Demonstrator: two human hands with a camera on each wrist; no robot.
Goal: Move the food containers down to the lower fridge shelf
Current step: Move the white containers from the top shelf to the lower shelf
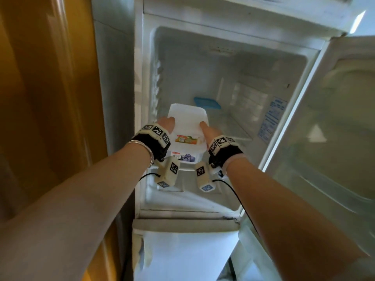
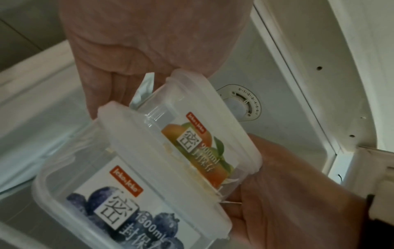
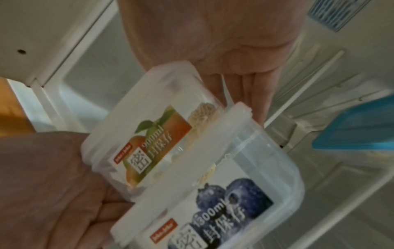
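A clear container with a white lid and an orange fruit label [image 1: 187, 126] sits on top of a bigger clear container with a blueberry label [image 1: 185, 158], at the front left of the fridge shelf [image 1: 233, 134]. My left hand [image 1: 165, 126] holds the top container's left side, thumb on the lid. On its right side my right hand [image 1: 205, 130] holds it the same way. In the left wrist view the left hand's fingers [image 2: 102, 87] lie along the orange-label container [image 2: 192, 134], above the blueberry container [image 2: 117, 210]. The right wrist view shows my right hand [image 3: 245, 87] against the orange-label container [image 3: 153, 134].
A container with a blue lid [image 1: 207, 102] stands further back on the same shelf. The fridge door [image 1: 334, 118] hangs open on the right. A wooden panel [image 1: 50, 98] borders the left side. A thermostat dial [image 2: 241, 102] is on the fridge's inner wall. A lower compartment [image 1: 182, 250] lies beneath.
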